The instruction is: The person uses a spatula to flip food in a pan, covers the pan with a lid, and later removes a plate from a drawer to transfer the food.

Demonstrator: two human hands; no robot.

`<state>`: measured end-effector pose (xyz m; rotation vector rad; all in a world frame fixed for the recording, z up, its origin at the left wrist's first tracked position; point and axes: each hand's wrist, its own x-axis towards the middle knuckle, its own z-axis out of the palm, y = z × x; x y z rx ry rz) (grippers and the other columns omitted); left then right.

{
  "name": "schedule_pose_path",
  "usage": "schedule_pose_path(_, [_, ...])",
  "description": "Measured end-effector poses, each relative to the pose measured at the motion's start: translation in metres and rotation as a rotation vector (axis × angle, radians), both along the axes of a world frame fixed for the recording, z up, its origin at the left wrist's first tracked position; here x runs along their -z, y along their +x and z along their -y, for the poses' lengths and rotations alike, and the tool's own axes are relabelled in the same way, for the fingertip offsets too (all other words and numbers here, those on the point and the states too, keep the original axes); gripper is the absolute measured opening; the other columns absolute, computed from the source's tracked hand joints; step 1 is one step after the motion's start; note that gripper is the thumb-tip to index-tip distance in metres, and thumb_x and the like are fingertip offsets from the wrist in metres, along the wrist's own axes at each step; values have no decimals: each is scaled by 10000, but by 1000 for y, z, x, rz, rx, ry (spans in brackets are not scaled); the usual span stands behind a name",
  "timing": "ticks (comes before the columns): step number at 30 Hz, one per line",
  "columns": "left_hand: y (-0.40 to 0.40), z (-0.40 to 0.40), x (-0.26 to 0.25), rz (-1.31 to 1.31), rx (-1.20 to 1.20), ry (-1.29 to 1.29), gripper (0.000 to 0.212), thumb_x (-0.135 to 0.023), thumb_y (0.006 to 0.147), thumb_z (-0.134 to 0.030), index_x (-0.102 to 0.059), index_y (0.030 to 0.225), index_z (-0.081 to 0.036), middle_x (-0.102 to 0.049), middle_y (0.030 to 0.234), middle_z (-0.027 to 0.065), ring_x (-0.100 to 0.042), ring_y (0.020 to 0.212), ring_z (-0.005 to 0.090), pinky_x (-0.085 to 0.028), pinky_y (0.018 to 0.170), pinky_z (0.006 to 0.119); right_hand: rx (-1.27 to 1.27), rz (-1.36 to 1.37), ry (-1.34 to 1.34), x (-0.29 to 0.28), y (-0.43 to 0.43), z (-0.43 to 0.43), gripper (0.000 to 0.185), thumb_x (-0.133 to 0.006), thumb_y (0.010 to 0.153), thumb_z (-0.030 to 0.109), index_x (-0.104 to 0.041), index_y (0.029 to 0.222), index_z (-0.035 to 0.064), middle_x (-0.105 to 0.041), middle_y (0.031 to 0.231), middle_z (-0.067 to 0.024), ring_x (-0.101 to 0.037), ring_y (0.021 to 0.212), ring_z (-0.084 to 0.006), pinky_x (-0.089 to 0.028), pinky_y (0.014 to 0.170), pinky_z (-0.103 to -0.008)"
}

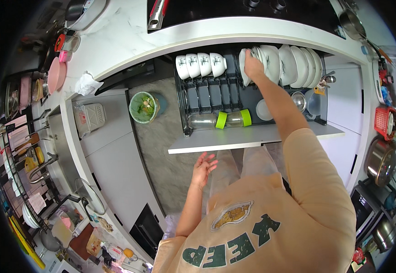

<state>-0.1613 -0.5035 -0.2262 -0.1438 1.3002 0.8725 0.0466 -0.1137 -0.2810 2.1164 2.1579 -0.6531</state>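
A pull-out drawer [215, 138] stands open below the counter, with a black dish rack [215, 94] in it. My right hand [253, 67] reaches into its far part and grips the rim of a white bowl [243, 68] at the left end of a row of dishes; some of its fingers are hidden. White bowls and plates [289, 65] stand on edge to the right of that hand. Several white cups with a dark print [203, 65] lean in a row to its left. My left hand [204, 168] hangs empty before the drawer front, fingers apart.
Two clear jars with green lids [221, 120] lie along the drawer's near side. A round bin [144, 107] with green scraps stands on the floor to the left. Above the drawer runs the counter edge [218, 29], with a black cooktop [211, 10] behind.
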Motion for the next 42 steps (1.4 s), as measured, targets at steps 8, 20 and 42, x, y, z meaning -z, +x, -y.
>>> schedule_pose_path(8, [-9,-15,6,11,109,34,320,-425,837,-9,-484,1150,21,-584,1109,153,-630,913,253,-540,775,337,160,-298,164,-93,57,77,516,-620,694,86,-367,1142,47,-602,844,-265,-593,833,-429,-453,739,-475])
schedule_pose_path(20, [-23,-87,-121,396,22,659,499,-366,968,-349,-202,1405,-177,-411,1339,153,-416,1237,331,-436,932,520,170,-1066,-377,-253,7,210,495,-506,749,-17,-290,1179,99,-520,593,-47,-446,395,-95,-319,307,-236])
schedule_pose_path(42, [29,-175,-166,-248,-502,708,641,-524,754,-8,-287,1347,-58,-454,1255,133,-493,1143,253,-459,929,374,-531,-192,983,-345,50,-190,347,-628,739,54,-506,1064,76,-548,970,-136,-530,946,-315,-470,743,-393])
